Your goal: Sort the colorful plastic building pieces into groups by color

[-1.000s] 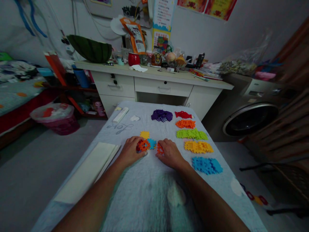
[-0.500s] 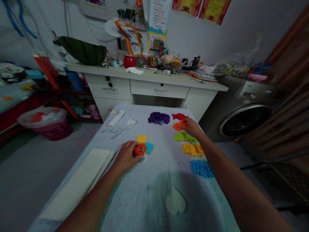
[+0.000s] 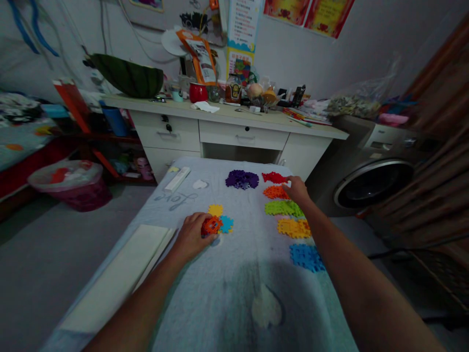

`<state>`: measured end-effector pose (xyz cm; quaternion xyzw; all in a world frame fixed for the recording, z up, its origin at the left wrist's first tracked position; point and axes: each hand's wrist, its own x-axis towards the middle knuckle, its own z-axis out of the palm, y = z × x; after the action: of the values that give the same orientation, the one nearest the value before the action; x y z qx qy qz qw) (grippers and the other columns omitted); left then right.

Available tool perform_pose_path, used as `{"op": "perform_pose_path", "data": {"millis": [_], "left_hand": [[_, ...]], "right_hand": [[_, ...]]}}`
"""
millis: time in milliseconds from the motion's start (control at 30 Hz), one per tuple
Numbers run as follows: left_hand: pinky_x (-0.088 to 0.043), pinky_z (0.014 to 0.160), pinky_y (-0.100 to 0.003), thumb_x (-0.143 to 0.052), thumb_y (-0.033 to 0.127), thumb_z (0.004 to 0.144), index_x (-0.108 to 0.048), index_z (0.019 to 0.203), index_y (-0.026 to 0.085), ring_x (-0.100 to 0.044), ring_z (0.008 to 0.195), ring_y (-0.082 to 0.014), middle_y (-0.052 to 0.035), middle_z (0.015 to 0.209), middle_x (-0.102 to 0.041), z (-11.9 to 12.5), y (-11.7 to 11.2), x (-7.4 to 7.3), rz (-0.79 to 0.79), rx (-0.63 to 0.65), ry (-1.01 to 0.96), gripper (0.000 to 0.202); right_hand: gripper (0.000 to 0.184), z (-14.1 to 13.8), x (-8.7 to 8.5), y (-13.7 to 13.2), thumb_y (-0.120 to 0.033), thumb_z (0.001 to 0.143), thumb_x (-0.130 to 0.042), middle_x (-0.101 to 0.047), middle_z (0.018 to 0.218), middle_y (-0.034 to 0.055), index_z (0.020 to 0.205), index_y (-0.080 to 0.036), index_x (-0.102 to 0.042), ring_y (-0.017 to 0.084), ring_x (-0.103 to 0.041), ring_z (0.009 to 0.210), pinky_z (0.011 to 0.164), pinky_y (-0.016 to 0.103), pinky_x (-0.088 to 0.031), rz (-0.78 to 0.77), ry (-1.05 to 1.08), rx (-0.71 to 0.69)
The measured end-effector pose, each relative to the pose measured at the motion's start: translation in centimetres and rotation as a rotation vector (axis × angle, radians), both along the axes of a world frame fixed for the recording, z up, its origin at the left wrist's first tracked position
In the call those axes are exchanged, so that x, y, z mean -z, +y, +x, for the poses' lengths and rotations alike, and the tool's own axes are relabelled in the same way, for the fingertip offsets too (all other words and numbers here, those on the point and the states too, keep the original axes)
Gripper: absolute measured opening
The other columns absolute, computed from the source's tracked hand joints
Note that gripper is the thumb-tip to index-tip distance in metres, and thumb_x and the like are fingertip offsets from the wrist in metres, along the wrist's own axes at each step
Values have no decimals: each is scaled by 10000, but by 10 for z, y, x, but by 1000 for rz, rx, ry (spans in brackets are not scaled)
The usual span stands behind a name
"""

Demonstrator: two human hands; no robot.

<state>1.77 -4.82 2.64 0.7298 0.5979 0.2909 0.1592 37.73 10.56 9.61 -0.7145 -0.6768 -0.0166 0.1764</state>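
My left hand (image 3: 192, 235) grips a small assembly of interlocking plastic pieces, with an orange piece (image 3: 212, 225) facing up and some darker red at its left side. A blue piece (image 3: 226, 224) and a yellow piece (image 3: 216, 210) adjoin it; whether they are joined to it is unclear. At the table's right side, my right hand (image 3: 298, 190) reaches to the right end of the red pieces (image 3: 273, 177), thumb and forefinger slightly apart over the edge of the orange pile (image 3: 275, 192). Nothing shows between those fingertips.
Nearer along the right lie green pieces (image 3: 282, 208), yellow pieces (image 3: 293, 228) and blue pieces (image 3: 306, 257). Purple pieces (image 3: 242, 179) lie at the far middle. A white board (image 3: 120, 274) and a white box (image 3: 178, 179) rest on the left. Beyond stands a cluttered desk (image 3: 234, 115).
My right hand has moved slightly away and to the right, from the orange pile to the red one. The left hand stays put, its orange piece slightly tilted.
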Motion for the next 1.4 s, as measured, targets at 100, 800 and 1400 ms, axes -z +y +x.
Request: {"op": "perform_pose_path", "data": {"millis": [100, 800, 1400], "left_hand": [[-396, 1007, -434, -723, 356, 689, -560, 1164, 231, -511, 1132, -281, -68, 1204, -586, 1, 0, 3, 19, -31, 8, 517], [-413, 956, -423, -694, 315, 725, -571, 1183, 186, -554, 1075, -287, -95, 1145, -622, -6, -5, -4, 19, -22, 94, 492], [-427, 901, -396, -698, 345, 729, -634, 1093, 239, -562, 1000, -263, -52, 1041, -634, -8, -4, -4, -7, -23, 70, 384]], "right_hand": [[270, -30, -1, -19, -212, 852, -578, -649, 1142, 138, 1103, -143, -652, 230, -603, 1061, 933, 352, -459, 84, 144, -165], [191, -176, 52, -126, -181, 900, -567, -655, 1133, 66, 1065, -203, -660, 210, -529, 1092, 984, 365, -378, -32, 254, -845], [517, -131, 71, -90, -363, 831, -596, -603, 1164, 170, 1285, -119, -550, 279, -547, 1086, 976, 398, -402, 5, 212, -281]]}}
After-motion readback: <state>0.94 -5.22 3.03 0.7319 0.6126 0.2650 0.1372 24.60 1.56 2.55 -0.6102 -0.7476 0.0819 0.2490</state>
